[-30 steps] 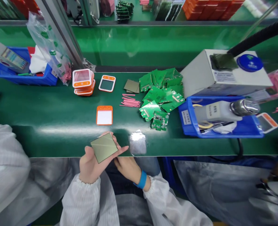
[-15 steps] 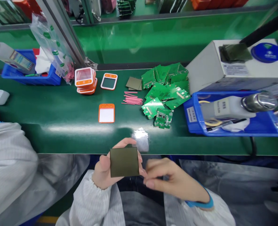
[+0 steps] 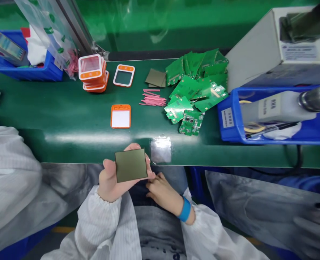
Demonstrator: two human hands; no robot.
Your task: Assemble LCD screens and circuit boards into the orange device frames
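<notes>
My left hand [image 3: 107, 180] grips a dark olive LCD panel [image 3: 131, 165] by its edges, just in front of the table's near edge. The panel's flat face is turned up toward me. My right hand [image 3: 163, 191] is over my lap, by the left fingertips, its fingers curled and partly hidden; what they hold, if anything, does not show. On the table ahead are a clear plastic film [image 3: 161, 151], an orange frame with a white insert [image 3: 120, 117] and a white-and-orange frame with a window [image 3: 124, 76].
Green circuit boards [image 3: 187, 86] lie heaped beside pink strips [image 3: 153, 98] and more olive panels [image 3: 156, 78]. Frames are stacked [image 3: 92, 74] at the left. A blue bin [image 3: 227, 117] with a bottle stands at the right, before a white box [image 3: 253, 50]. Another person's sleeve [image 3: 10, 180] is at the left.
The view has shifted. My left hand still holds the LCD panel, now slightly tilted and further left of the clear film. My right hand has moved inward, beneath the left fingertips.
</notes>
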